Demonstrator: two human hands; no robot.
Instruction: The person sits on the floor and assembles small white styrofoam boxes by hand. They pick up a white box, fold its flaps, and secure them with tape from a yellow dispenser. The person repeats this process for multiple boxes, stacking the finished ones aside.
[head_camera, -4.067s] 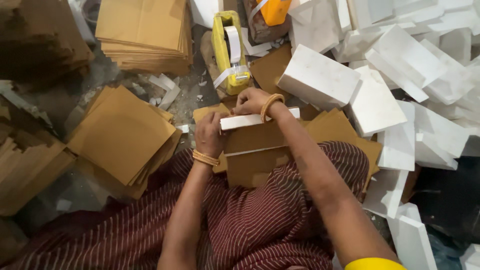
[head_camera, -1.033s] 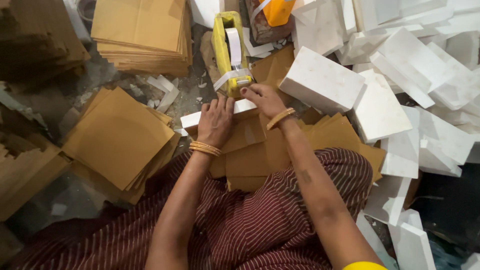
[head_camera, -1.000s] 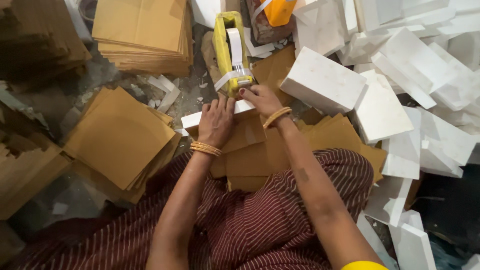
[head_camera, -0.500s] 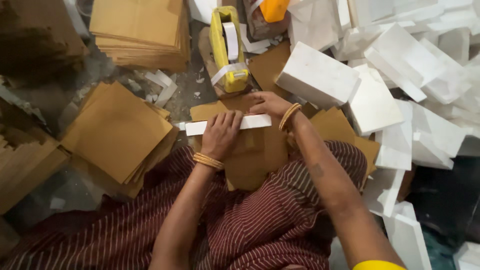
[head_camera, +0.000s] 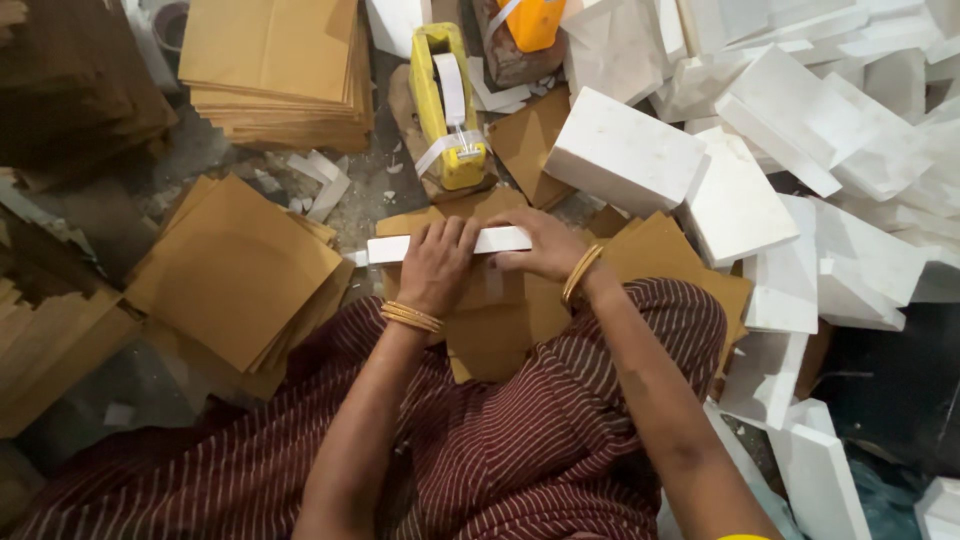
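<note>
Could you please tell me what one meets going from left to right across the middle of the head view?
Brown card stack → left hand → right hand → white foam slab → heap of white foam pieces.

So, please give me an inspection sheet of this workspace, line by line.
Surface: gritty floor with paper scraps.
Job's things: white strip lying across brown cardboard sheets on the lap.
Clutter: brown sheet stacks, white blocks, yellow tape dispenser.
Hands: left hand and right hand both press on the strip.
Cables: nothing seen.
Surroundings: more white blocks piled at right, an orange object at top.
</note>
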